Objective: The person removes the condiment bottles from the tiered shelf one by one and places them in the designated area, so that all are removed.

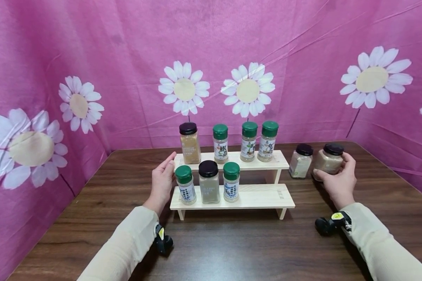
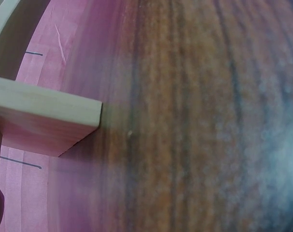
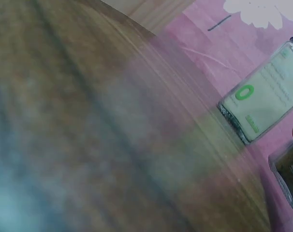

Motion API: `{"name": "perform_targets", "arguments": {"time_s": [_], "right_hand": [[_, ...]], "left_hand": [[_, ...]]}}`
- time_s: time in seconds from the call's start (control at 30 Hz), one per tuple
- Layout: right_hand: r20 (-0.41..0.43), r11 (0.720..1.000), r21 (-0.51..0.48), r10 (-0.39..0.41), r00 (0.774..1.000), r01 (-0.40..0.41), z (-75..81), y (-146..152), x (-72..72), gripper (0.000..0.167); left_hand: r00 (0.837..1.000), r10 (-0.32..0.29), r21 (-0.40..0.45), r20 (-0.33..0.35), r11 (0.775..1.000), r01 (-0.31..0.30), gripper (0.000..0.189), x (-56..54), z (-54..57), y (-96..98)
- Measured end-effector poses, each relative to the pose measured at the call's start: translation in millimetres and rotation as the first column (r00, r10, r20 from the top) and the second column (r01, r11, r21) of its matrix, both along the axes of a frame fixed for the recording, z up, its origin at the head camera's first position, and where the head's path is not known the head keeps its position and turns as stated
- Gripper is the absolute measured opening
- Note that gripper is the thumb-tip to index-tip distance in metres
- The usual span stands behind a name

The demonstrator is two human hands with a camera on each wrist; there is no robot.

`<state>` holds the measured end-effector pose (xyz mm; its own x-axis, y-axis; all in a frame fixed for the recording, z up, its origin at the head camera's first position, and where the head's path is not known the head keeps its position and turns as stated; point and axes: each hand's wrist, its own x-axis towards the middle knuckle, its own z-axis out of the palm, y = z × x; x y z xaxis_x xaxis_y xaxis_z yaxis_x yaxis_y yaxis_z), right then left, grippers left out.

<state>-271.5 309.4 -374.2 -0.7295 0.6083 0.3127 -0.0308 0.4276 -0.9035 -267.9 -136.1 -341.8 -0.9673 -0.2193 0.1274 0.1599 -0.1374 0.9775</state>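
My right hand (image 1: pixel 341 181) grips a black-lidded spice jar (image 1: pixel 328 160) with brownish powder, thumb on its near side and fingers round its right. Only a corner of this jar (image 3: pixel 289 174) shows in the right wrist view, by a fingertip. Just left of it stands another black-lidded spice jar (image 1: pixel 300 162), pale with a light label (image 3: pixel 262 96). With fingers extended, my left hand (image 1: pixel 162 183) touches the left end of the two-tier wooden rack (image 1: pixel 263 201). A rack end (image 2: pixel 45 108) fills the left side of the left wrist view.
The upper tier bears a tall black-lidded jar (image 1: pixel 190 144) and three green-capped bottles (image 1: pixel 220 144). On the lower tier, a black-lidded jar (image 1: pixel 209 183) stands between two green-capped bottles (image 1: pixel 186 185). A pink flowered cloth (image 1: pixel 211 39) hangs behind the brown wooden table (image 1: pixel 232 246).
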Motion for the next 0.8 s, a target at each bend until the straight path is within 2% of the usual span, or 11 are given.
{"name": "perform_targets", "arguments": {"time_s": [0.33, 0.63, 0.8], "right_hand": [[0.015, 1.000, 0.009, 0.027, 1.000, -0.027, -2.7, 0.9, -7.1, 0.085], [0.024, 0.999, 0.004, 0.053, 0.998, -0.053, -1.3, -0.2, -9.1, 0.086], [0.019, 0.998, 0.000, 0.061, 0.998, -0.061, -0.9, -2.2, -10.9, 0.086]], "left_hand": [[1.000, 0.003, -0.004, 0.004, 1.000, -0.003, 0.039, 0.2, -0.9, -0.3], [0.999, 0.020, 0.007, -0.031, 1.000, -0.020, 0.038, -2.1, -1.9, -0.2], [0.999, 0.014, 0.020, -0.029, 1.000, -0.014, 0.039, -2.1, -1.3, 0.2]]}}
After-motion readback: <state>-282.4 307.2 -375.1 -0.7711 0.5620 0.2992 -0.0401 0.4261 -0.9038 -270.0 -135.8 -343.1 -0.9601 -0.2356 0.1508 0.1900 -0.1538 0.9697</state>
